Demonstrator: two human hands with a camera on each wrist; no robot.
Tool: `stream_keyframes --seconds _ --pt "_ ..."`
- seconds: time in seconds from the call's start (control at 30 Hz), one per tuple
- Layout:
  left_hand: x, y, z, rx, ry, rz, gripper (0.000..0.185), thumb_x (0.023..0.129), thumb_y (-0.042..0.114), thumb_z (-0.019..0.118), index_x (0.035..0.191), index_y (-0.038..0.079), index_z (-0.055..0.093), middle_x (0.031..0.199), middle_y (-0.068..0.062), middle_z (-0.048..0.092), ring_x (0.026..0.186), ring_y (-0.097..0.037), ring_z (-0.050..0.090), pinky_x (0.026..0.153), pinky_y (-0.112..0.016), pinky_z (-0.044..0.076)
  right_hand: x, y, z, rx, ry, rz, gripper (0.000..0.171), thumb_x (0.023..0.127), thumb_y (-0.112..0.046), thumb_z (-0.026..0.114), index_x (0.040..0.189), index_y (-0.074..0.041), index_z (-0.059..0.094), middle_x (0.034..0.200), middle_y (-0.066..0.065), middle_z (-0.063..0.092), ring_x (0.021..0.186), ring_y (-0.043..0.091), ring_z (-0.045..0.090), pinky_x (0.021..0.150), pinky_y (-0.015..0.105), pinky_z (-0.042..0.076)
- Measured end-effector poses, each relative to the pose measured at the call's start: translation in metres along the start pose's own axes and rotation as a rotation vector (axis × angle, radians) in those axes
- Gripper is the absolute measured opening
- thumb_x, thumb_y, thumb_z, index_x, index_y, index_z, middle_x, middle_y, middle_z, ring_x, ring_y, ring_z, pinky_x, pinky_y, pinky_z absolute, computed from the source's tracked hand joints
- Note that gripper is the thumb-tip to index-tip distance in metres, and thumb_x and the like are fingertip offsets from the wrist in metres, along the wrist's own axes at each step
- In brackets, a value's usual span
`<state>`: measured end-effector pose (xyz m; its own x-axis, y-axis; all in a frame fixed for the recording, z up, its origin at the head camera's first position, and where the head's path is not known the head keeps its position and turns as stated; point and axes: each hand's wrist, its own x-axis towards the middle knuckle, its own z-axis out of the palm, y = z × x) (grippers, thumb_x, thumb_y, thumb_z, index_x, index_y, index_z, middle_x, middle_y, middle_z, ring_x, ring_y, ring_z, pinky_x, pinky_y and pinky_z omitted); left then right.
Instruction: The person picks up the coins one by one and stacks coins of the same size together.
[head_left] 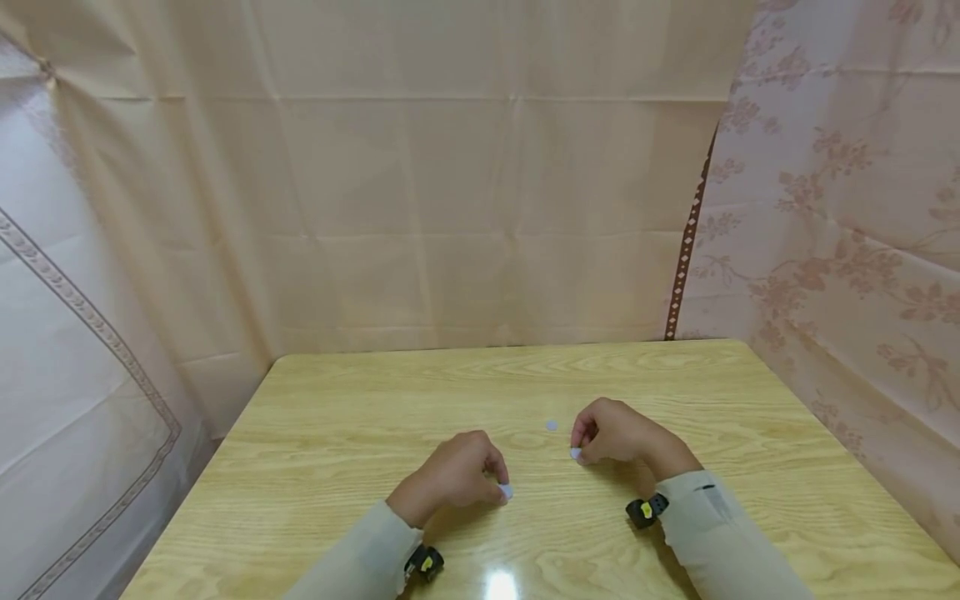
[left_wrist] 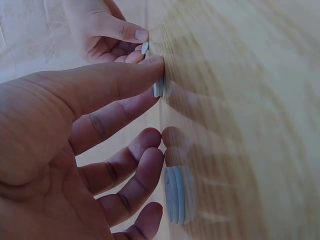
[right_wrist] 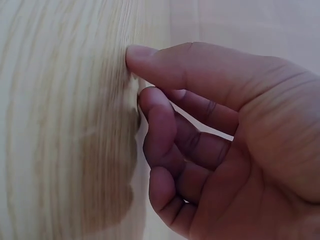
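Near the front middle of the table, my left hand (head_left: pixel 461 471) pinches a small pale disc (head_left: pixel 506 491) between thumb and forefinger. Seen from the left wrist, this thin disc (left_wrist: pixel 158 87) stands on edge at the tabletop, and the other fingers are loosely bent. A second pale disc (head_left: pixel 575 453) is pinched by my right hand (head_left: pixel 617 431), low over the wood. The right wrist view hides that disc behind the thumb. Another round pale disc (head_left: pixel 551 425) lies flat just left of the right hand. Pale blue layered discs (left_wrist: pixel 174 195) rest beside the left hand's lower fingers.
The wood-grain table (head_left: pixel 360 392) reaches back to a beige curtain (head_left: pixel 465 208). Flowered cloth (head_left: pixel 847 208) hangs on the right and white cloth (head_left: pixel 67 375) on the left. Each wrist wears a small black device (head_left: pixel 647 510). A bright reflection shows at the table's front.
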<state>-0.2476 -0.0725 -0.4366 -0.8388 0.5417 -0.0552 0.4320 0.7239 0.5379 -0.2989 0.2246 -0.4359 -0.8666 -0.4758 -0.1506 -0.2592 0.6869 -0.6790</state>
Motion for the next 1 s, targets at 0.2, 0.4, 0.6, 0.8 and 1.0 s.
stream_keyframes --seconds 0.2,0.4,0.6,0.8,1.0 --pt "0.0 -0.001 0.001 0.012 0.001 0.001 0.014 0.078 0.024 0.092 0.081 0.026 0.079 0.098 0.016 0.065 0.091 -0.006 0.055 0.083 -0.033 0.05 -0.001 -0.007 0.002 -0.069 0.034 0.007 0.017 0.082 -0.006 0.085 0.082 -0.013 0.07 0.079 -0.001 0.064 0.074 0.017 0.056 0.068 0.034 0.049" --pt "0.0 -0.001 0.001 0.007 0.001 0.006 0.014 0.078 0.024 0.092 0.08 0.026 0.079 0.097 0.015 0.065 0.09 -0.006 0.056 0.082 -0.032 0.05 -0.002 -0.013 0.004 -0.123 0.046 0.012 0.019 0.08 -0.004 0.085 0.081 -0.014 0.069 0.078 -0.003 0.064 0.074 0.017 0.057 0.069 0.034 0.049" --pt "-0.001 0.001 -0.001 0.005 0.011 0.016 0.013 0.078 0.024 0.092 0.08 0.024 0.079 0.099 0.014 0.068 0.091 -0.007 0.057 0.083 -0.035 0.051 -0.003 -0.016 0.004 -0.154 0.047 -0.017 0.019 0.082 -0.002 0.084 0.081 -0.014 0.069 0.078 -0.004 0.064 0.074 0.016 0.057 0.068 0.033 0.049" --pt "-0.001 0.001 -0.001 0.005 0.004 0.006 0.013 0.078 0.024 0.092 0.08 0.025 0.079 0.098 0.015 0.065 0.091 -0.006 0.055 0.083 -0.034 0.05 -0.003 -0.016 0.005 -0.167 0.045 -0.032 0.019 0.082 -0.001 0.082 0.08 -0.015 0.068 0.077 -0.004 0.064 0.073 0.015 0.057 0.067 0.032 0.049" --pt "0.0 0.001 0.0 0.017 0.003 0.002 0.013 0.078 0.026 0.092 0.079 0.027 0.078 0.096 0.016 0.063 0.09 -0.005 0.054 0.083 -0.035 0.049 -0.002 -0.014 0.005 -0.171 0.033 -0.061 0.02 0.084 -0.002 0.081 0.081 -0.016 0.068 0.078 -0.005 0.063 0.074 0.015 0.056 0.066 0.03 0.049"
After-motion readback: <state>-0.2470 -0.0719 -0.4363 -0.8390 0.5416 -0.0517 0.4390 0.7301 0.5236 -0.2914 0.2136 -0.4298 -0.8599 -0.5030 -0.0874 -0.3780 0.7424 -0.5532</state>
